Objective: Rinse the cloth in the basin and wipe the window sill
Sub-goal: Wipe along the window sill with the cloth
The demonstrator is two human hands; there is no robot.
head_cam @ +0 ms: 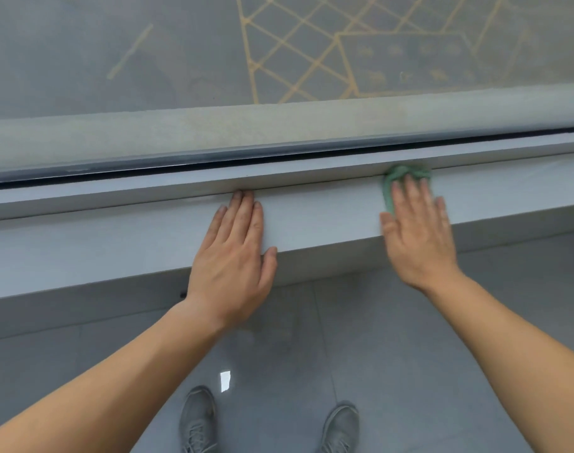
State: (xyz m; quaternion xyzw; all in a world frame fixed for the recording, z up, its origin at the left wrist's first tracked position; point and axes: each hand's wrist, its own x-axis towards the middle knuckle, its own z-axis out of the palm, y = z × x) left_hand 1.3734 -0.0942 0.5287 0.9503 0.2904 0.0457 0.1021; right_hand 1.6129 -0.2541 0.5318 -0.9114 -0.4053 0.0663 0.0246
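Cloth (397, 178), just one green one, sat right of center under the flat right hand (418, 230) on the grey sill (115, 243); left hand (235, 256) lay open. Two shoes (197, 420) on grey floor tiles (393, 354).

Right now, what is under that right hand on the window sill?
A green cloth lies under the right hand, pressed flat on the window sill. Only its bunched far edge shows past the fingertips; the rest is covered. The left hand rests bare on the sill.
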